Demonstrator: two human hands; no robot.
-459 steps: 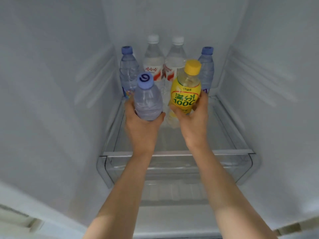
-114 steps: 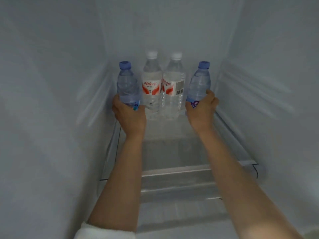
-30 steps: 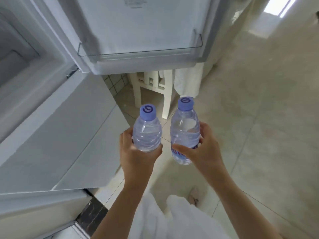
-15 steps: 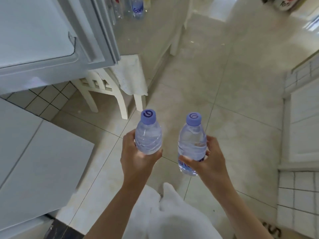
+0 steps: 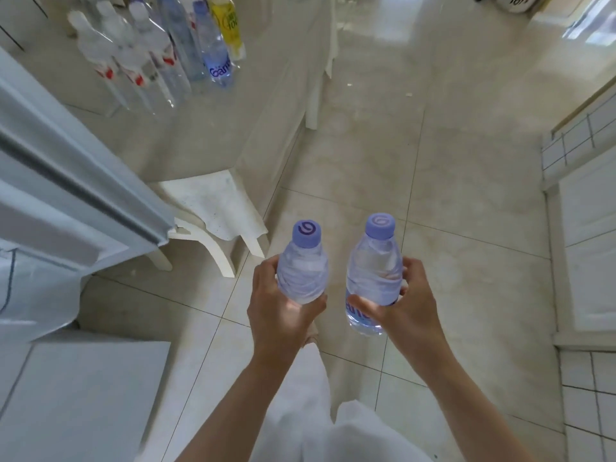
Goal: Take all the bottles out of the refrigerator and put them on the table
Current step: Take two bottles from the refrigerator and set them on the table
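My left hand [image 5: 278,315] grips a small clear water bottle with a purple cap [image 5: 302,265], held upright. A second bottle of the same kind [image 5: 374,271] stands upright in my right hand [image 5: 405,301]. Both bottles hang over the tiled floor in front of me. The table [image 5: 213,128] with a glossy top lies ahead at the upper left. On it stand several bottles: clear ones with red-and-white labels [image 5: 133,58], a blue-labelled one [image 5: 213,51] and a yellow one [image 5: 226,25].
The open refrigerator door [image 5: 66,181] juts in from the left. A white stool [image 5: 213,215] with a cloth stands below the table edge. White cabinets and tiled wall [image 5: 586,248] line the right side. My white trousers show at the bottom.
My view has swung away from the refrigerator toward the table, which now shows its bottles. Both hands still hold their bottles, carried a little closer to the table.
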